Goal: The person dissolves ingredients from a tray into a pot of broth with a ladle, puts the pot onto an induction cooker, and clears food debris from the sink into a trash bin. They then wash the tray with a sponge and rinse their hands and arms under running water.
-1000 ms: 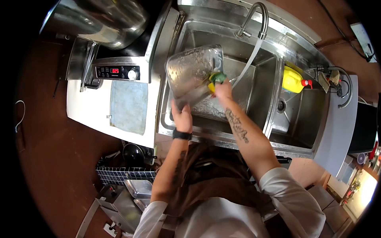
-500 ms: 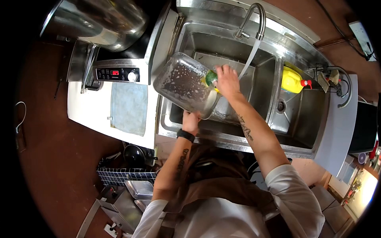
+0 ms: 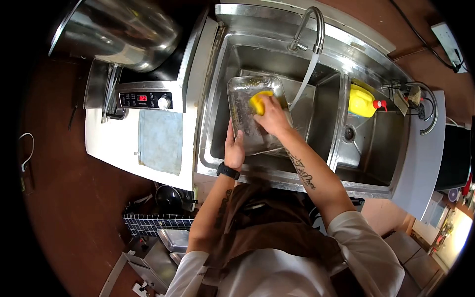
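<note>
A clear rectangular container (image 3: 243, 117) with wet, soapy patches is over the large sink basin (image 3: 326, 106), its open side toward me. My left hand (image 3: 234, 150) grips its left edge near the lower corner, thumb on the near side. Inside the container, my right hand (image 3: 272, 118) is closed on a sponge (image 3: 260, 102) whose yellow side shows, pressed to the inner surface. Water (image 3: 305, 81) runs from the curved faucet (image 3: 320, 33) just right of the container.
Right of the basin, a yellow bottle (image 3: 361, 101) with a red cap lies by a smaller sink with a drain (image 3: 349, 133). On the left are a cooker panel (image 3: 145, 100), a large metal pot (image 3: 118, 34) and a blue-grey mat (image 3: 160, 141) on a white counter.
The container has turned from its tilted underside view to show its inside, and moved right over the basin. The sponge has gone from its outer side to inside it.
</note>
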Action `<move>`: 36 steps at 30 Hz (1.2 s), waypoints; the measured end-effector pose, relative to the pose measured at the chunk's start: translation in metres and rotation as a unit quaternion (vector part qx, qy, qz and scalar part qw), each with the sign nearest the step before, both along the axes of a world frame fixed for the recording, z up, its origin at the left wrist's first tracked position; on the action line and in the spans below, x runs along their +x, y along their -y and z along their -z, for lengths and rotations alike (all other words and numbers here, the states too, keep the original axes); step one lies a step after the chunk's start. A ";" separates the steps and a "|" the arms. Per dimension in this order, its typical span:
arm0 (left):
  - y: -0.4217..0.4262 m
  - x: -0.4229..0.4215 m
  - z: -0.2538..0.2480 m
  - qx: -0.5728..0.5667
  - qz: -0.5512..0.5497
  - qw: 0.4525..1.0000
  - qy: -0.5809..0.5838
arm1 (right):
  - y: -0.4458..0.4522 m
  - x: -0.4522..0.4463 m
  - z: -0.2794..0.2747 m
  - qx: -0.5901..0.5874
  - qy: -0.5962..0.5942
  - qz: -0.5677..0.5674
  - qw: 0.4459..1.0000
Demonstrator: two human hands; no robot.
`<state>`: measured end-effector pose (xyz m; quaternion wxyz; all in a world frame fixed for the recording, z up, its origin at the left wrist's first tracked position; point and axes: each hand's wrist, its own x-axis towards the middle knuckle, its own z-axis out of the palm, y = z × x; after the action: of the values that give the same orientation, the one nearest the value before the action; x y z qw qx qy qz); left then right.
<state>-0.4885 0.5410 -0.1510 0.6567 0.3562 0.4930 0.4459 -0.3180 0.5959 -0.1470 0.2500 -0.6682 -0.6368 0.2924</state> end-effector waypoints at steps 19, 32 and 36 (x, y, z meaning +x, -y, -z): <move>-0.011 -0.002 -0.009 0.053 0.000 0.993 -0.105 | 0.031 0.005 0.001 -0.179 -0.219 -0.127 0.951; -0.023 0.004 -0.009 0.056 -0.011 0.992 -0.112 | 0.010 -0.043 0.013 0.086 -0.164 -0.129 0.974; -0.034 0.000 -0.016 0.157 0.039 0.933 -0.322 | 0.035 0.009 0.001 -0.047 -0.009 -0.236 0.971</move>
<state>-0.4880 0.5754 -0.1350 0.4151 0.5980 0.5876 0.3532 -0.3091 0.5609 -0.1479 0.1481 -0.5074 -0.7599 0.3783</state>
